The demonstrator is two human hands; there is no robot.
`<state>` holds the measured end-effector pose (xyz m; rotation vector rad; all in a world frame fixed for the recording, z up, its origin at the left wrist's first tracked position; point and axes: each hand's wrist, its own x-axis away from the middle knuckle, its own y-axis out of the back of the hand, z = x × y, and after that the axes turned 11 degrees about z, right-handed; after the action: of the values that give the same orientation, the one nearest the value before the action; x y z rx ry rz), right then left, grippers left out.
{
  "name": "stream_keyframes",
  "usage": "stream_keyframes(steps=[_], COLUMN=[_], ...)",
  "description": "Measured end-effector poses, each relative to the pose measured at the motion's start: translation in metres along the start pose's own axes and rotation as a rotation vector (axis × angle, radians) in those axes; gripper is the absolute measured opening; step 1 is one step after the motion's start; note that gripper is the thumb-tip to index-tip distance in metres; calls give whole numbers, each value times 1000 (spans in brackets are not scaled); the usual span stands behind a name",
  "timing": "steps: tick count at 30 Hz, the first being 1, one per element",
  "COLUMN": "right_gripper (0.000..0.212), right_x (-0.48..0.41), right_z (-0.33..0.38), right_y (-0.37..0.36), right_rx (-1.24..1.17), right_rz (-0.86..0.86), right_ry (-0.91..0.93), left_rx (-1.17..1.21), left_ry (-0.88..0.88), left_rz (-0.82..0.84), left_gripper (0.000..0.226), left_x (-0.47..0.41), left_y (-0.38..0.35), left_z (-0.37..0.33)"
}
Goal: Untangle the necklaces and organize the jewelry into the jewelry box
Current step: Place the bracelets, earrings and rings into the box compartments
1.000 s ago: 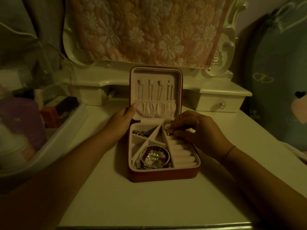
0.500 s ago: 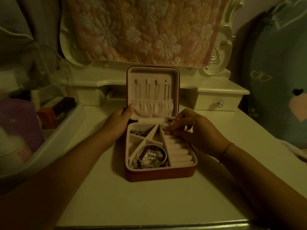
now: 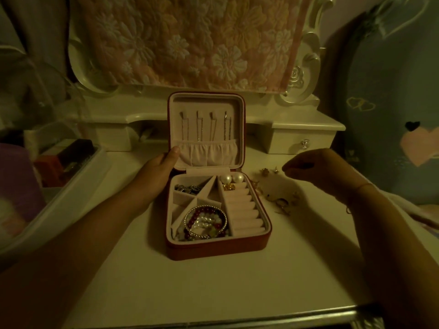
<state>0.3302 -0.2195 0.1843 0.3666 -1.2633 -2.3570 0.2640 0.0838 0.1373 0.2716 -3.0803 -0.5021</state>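
From where I sit the table [image 3: 213, 293] fills the lower frame, and the box [image 3: 213, 251] stands open at its centre, with its lid [image 3: 206, 102] propped upright so that every compartment faces me. The left hand [image 3: 154, 176] grips the box at the hinge on its left side, thumb against the lid's edge. I judge it is there to stop the lid dropping and the box sliding. The right hand [image 3: 316, 172] hovers right of centre, off the box, fingers drawn together above the loose pieces [image 3: 280, 200]. It is too dark for me to tell whether they pinch anything. The necklaces [image 3: 204, 124] hang straight and apart in the lid, probably so they cannot knot. The bracelets [image 3: 205, 220] coil in the lower left compartment. Two pearls [image 3: 231, 178] sit at the compartments' upper edge, with a gold piece [image 3: 228, 187] just below. The loose pieces lie on the table just right of the box, not yet stowed.
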Motion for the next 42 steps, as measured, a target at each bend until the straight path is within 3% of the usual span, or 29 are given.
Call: stream_keyframes(steps=[7,11,17,28,34,39,42], right_gripper=[29,37,32,25,25,24,20], right_x=[-20,-37,-48,-52,-32,-8,-7], right_z=[3,-4,-14,-17,4,32,37], right_y=[-22,-36,-46,-50,-35,-38,-44], right_rx=[151,297,329,249,-18,-93,-150], right_rz=[-134,-86,-166,-166,-247,-65,19], right_ry=[54,-17,-149,-138,156,381,412], left_rx=[7,6,-6,-24,-4,-3,8], left_ry=[0,-5,-17,-19,-13,-17,-3], left_rz=[-14,-6,-13,-8,-5,1,-1], left_gripper=[47,47,48,50,46,43,47], left_x=[-1,-1,-2,0,2,2,1], left_y=[-1,0,0,-1,-1,-1,-1], left_z=[0,1,3,1,-2,-2,-1])
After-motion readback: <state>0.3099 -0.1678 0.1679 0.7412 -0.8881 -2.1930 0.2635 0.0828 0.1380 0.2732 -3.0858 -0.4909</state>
